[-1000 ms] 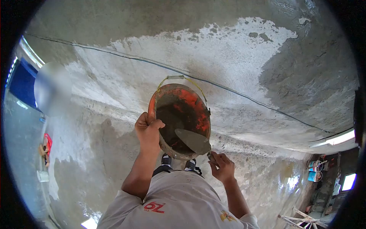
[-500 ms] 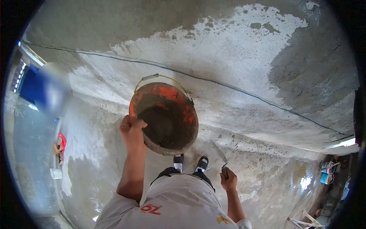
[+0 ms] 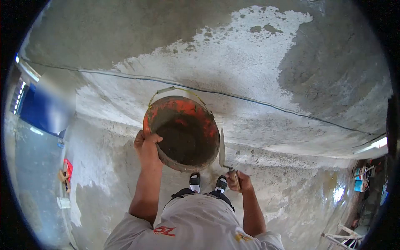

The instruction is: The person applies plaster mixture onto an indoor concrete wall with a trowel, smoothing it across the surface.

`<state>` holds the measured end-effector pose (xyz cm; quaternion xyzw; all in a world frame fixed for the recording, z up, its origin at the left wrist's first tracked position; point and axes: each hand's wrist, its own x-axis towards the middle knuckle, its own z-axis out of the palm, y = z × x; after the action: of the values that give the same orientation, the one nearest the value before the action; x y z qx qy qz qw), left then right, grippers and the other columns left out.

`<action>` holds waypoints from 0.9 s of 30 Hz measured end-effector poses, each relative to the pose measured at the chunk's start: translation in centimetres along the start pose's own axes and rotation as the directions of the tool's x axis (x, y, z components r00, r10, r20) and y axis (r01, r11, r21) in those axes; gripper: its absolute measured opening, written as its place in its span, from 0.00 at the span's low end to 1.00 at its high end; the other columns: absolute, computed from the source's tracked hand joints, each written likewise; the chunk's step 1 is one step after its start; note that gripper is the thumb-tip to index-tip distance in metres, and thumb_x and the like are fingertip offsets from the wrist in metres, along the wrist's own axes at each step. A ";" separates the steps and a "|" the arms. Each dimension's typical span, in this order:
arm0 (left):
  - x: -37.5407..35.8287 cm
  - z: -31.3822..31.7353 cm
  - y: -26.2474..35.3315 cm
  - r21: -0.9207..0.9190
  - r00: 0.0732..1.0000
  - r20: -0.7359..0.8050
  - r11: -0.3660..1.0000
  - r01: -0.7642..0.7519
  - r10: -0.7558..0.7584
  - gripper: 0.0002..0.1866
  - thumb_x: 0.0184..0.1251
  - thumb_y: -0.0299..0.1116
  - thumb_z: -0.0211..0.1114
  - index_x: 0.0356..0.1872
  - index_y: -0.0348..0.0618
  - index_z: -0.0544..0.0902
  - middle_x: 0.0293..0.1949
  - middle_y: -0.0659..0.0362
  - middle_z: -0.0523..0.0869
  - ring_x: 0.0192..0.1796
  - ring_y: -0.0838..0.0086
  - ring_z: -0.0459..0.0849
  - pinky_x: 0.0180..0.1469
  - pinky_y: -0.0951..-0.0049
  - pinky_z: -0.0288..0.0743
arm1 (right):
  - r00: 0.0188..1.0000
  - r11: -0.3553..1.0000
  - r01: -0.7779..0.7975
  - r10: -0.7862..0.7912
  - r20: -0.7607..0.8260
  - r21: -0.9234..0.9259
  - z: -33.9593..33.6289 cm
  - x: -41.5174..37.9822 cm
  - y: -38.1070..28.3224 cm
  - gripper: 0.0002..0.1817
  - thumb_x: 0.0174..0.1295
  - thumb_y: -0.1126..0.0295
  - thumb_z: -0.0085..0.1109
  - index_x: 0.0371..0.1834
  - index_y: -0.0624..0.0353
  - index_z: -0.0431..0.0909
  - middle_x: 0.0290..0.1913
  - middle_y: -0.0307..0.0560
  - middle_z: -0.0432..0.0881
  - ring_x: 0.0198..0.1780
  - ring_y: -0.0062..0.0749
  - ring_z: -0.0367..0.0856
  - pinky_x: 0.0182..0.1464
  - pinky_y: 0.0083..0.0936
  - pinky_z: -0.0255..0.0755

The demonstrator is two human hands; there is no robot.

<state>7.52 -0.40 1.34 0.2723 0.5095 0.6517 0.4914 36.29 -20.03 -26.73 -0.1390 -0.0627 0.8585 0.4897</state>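
Note:
My left hand (image 3: 148,146) grips the left rim of an orange bucket (image 3: 181,131), thumb over the edge. Grey mortar coats the bucket's inside, and its wire handle stands up at the far side. In my right hand (image 3: 239,181) is the wooden handle of a trowel (image 3: 223,148). Its narrow metal blade points up and away, close beside the bucket's right rim. Ahead rises a wall (image 3: 233,54) with a pale bare patch between darker grey plastered areas.
A cable (image 3: 200,89) runs slantwise across the wall. Blue buckets (image 3: 361,185) stand at far right, above a white metal frame (image 3: 343,235). At left lie a red item (image 3: 68,168) and a white container (image 3: 63,203). My sandalled feet (image 3: 195,180) are on the concrete floor.
My right hand has moved left and up, bringing the trowel blade upright beside the bucket. The bucket has shifted slightly down in view, still in my left hand.

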 end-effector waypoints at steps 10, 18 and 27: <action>0.0 -0.8 2.5 0.103 0.990 0.048 0.986 -0.134 0.129 0.13 0.46 0.14 0.62 0.20 0.46 0.69 0.23 0.67 0.74 0.26 0.81 0.70 0.32 0.76 0.67 | 0.753 0.350 -0.088 -0.589 -0.292 -0.933 9.2 -6.5 -6.7 0.18 0.76 0.56 0.59 0.51 0.62 0.83 0.27 0.33 0.76 0.24 0.16 0.71 0.25 0.21 0.66; 0.1 -1.4 1.0 0.168 0.980 0.122 0.969 -0.179 0.160 0.17 0.46 0.15 0.62 0.18 0.49 0.64 0.21 0.72 0.65 0.25 0.85 0.61 0.30 0.78 0.57 | 0.787 -0.837 -0.278 -0.480 0.388 -0.471 26.8 -1.2 -15.1 0.13 0.60 0.72 0.66 0.48 0.52 0.79 0.39 0.45 0.82 0.38 0.46 0.84 0.37 0.42 0.77; 1.0 -2.3 0.6 0.244 0.982 0.137 0.956 -0.161 0.130 0.15 0.45 0.18 0.62 0.17 0.44 0.62 0.21 0.71 0.63 0.26 0.86 0.60 0.27 0.75 0.53 | 0.965 -0.986 -0.008 0.036 0.260 0.164 27.6 2.7 -18.9 0.26 0.59 0.70 0.67 0.63 0.44 0.79 0.46 0.35 0.81 0.46 0.29 0.82 0.47 0.31 0.77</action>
<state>4.97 -0.44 0.95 0.4083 0.5368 0.5981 0.4329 42.24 -7.27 3.71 0.4579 0.8647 0.1961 0.0644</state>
